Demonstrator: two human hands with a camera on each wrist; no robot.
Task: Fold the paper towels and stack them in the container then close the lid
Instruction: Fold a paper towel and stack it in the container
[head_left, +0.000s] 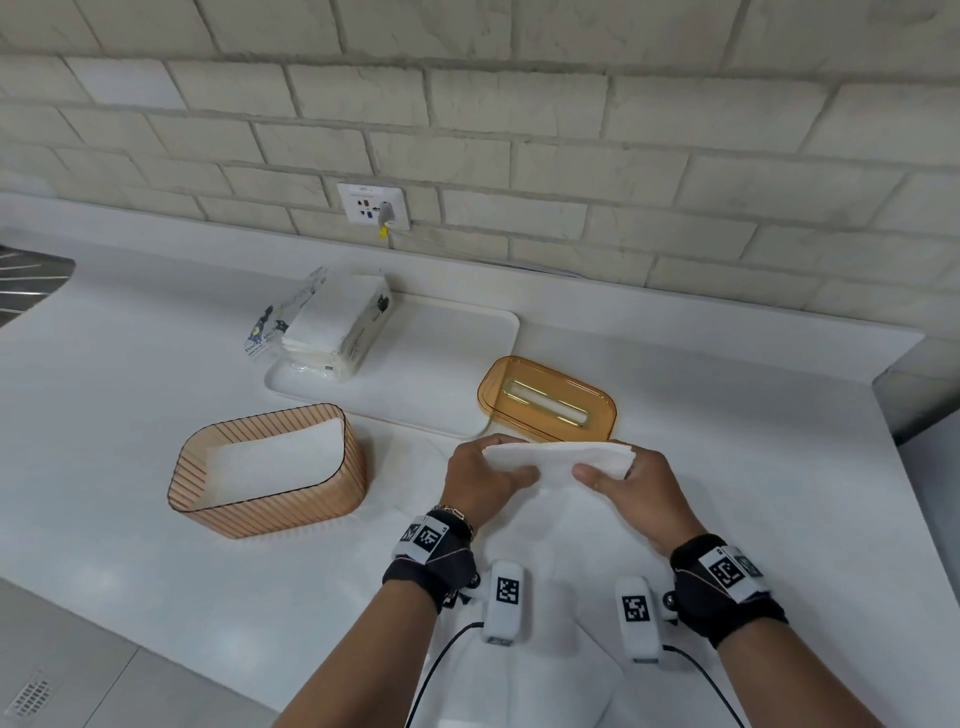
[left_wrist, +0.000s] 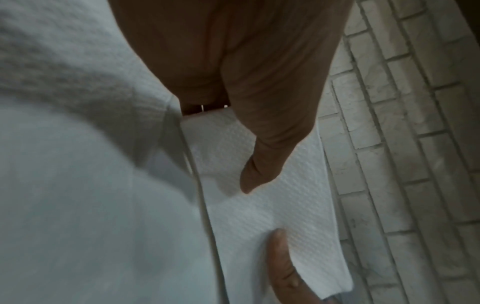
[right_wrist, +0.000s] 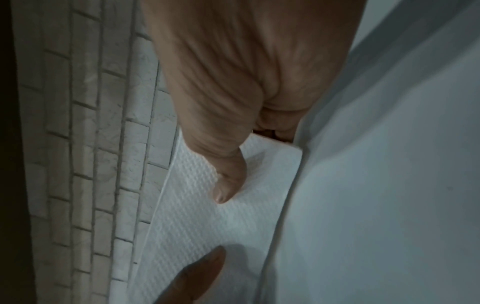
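A white paper towel (head_left: 561, 457) is held folded above the counter, just in front of me. My left hand (head_left: 488, 478) pinches its left end, thumb on the near face. My right hand (head_left: 623, 480) pinches its right end the same way. Both wrist views show the embossed towel (left_wrist: 272, 205) (right_wrist: 197, 216) with a thumb pressed on it. The ribbed amber container (head_left: 267, 470) stands open at the left with white towel inside. Its amber lid (head_left: 545, 397), with a slot, lies upside down beyond my hands.
A torn pack of paper towels (head_left: 327, 325) lies on a white tray (head_left: 457, 374) near the brick wall. A wall socket (head_left: 374, 205) sits above it. A sink edge (head_left: 31, 280) shows at far left. More white paper (head_left: 524, 670) lies on the counter under my wrists.
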